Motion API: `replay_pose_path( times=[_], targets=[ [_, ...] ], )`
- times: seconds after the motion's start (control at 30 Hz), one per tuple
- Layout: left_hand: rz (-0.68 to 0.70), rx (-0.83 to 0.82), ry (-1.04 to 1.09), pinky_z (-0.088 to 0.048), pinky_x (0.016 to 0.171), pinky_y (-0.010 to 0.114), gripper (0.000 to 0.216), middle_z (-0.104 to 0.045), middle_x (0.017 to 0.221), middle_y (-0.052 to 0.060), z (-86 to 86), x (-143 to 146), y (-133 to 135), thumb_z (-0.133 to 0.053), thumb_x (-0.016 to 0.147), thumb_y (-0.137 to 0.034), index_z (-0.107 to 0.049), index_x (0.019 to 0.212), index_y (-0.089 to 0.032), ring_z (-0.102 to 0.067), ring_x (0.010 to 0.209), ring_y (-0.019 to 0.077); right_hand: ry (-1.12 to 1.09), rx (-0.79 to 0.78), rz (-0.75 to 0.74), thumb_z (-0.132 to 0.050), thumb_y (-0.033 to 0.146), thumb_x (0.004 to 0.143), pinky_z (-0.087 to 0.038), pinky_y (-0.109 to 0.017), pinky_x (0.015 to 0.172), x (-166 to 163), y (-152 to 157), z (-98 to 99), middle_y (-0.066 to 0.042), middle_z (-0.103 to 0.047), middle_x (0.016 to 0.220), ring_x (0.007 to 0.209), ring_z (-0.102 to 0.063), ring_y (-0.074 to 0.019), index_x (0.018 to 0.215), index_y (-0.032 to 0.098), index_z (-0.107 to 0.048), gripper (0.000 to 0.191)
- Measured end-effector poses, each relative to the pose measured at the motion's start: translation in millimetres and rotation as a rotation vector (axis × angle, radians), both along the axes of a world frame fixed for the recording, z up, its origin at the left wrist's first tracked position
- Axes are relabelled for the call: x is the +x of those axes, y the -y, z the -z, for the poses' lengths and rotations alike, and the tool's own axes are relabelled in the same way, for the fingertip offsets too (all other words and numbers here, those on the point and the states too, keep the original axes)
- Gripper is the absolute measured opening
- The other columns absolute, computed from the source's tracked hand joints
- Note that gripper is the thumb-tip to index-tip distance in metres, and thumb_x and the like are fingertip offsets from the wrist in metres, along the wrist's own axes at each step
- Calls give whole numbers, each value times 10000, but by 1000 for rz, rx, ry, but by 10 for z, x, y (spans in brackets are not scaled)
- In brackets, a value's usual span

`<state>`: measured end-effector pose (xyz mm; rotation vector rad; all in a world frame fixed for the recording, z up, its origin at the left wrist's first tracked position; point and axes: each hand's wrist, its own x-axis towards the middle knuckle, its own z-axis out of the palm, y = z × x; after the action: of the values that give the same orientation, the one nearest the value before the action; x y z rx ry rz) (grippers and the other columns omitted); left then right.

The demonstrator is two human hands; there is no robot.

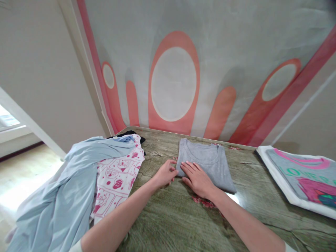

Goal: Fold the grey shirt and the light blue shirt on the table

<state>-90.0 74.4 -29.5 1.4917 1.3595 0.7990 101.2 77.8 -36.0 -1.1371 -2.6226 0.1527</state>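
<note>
A grey T-shirt point(210, 166), folded into a neat, near-square bundle with its round neckline at the far side, lies on the wood-patterned table. My right hand point(197, 178) rests flat on its near left part, fingers stretched out. At the shirt's left edge is my left hand point(166, 173), its fingers loosely bent and apart. Its fingertips reach the edge of the cloth; I see no cloth gripped between them.
Left, a loose pile holds a light blue garment point(81, 175), a white garment with pink print point(118, 178) and something black. Right lies a stack of folded clothes with a printed grey shirt point(309, 175) on top. The wood-patterned table point(162, 217) meets a wall painted with pink shapes point(174, 40).
</note>
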Motion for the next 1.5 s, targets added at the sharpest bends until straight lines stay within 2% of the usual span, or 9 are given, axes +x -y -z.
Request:
replay_pose_path(
  times=[0.1,0.33,0.53,0.77,1.03,1.13,1.23,1.37,1.5],
  targets=[
    [23,11,12,-320,305,111,395,-506,757,-49,-37,-1,16,-546,776,-228,-380,1132,-192,-448,376,17,2,1,-4,-292,468,910,-158,-452,1081,1,1,2,-49,-318,1438,1324,-235,-226,1383,204,-315,542],
    [172,-48,252,-468,389,183,499,-537,766,-25,-36,36,4,-569,777,-252,-320,1205,-193,-595,495,97,-14,16,2,-299,462,910,-176,-449,1078,-1,10,0,-66,-311,1440,1319,-246,-229,1401,174,-271,570],
    [119,-33,146,-417,351,149,464,-505,604,-75,73,-21,-63,-554,785,-252,-348,1197,-195,-524,389,72,-21,6,12,-312,468,905,-163,-453,1081,-6,6,1,-58,-311,1440,1319,-248,-225,1397,198,-282,562],
    [-6,33,-49,-338,315,123,385,-501,595,-81,-26,-23,-62,-542,785,-327,-402,1113,-183,-456,340,45,-44,10,49,-311,486,901,-138,-434,1091,-6,34,-69,-59,-244,1468,1334,-207,-218,1396,195,-283,575],
    [18,123,-209,-333,366,170,342,-534,589,-67,-22,-49,-45,-490,798,-385,-441,1080,-198,-473,359,84,-64,-30,140,-207,526,909,-118,-424,1096,89,36,-131,-69,-270,1456,1334,-219,-207,1401,175,-273,607],
    [4,296,-468,-418,515,226,327,-570,633,-31,-91,-91,-15,-503,803,-381,-485,1074,-198,-574,527,145,-77,-4,285,-165,533,907,-117,-424,1094,287,-124,-140,-84,-253,1460,1345,-187,-213,1402,142,-269,639],
    [-49,522,-727,-441,733,298,365,-613,920,58,-191,-42,5,-479,831,-386,-485,1148,-206,-603,851,209,-62,17,505,-175,538,899,-97,-443,1090,536,-334,-59,-133,-229,1461,1358,-121,-248,1393,61,-271,694],
    [175,708,-825,-302,993,381,455,-433,1329,116,-188,174,-92,-361,897,-417,-409,1292,-196,-389,1228,237,-29,-62,652,-186,565,882,-114,-469,1076,753,-499,108,-178,-203,1458,1354,-124,-277,1388,14,-255,751],
    [276,641,-884,-186,1058,438,599,-229,1456,128,-13,332,-276,-265,903,-508,-292,1384,-152,-208,1336,249,-39,-74,653,-156,579,878,-102,-486,1072,786,-490,165,-165,-177,1468,1353,-129,-277,1399,42,-238,752]
  ],
)
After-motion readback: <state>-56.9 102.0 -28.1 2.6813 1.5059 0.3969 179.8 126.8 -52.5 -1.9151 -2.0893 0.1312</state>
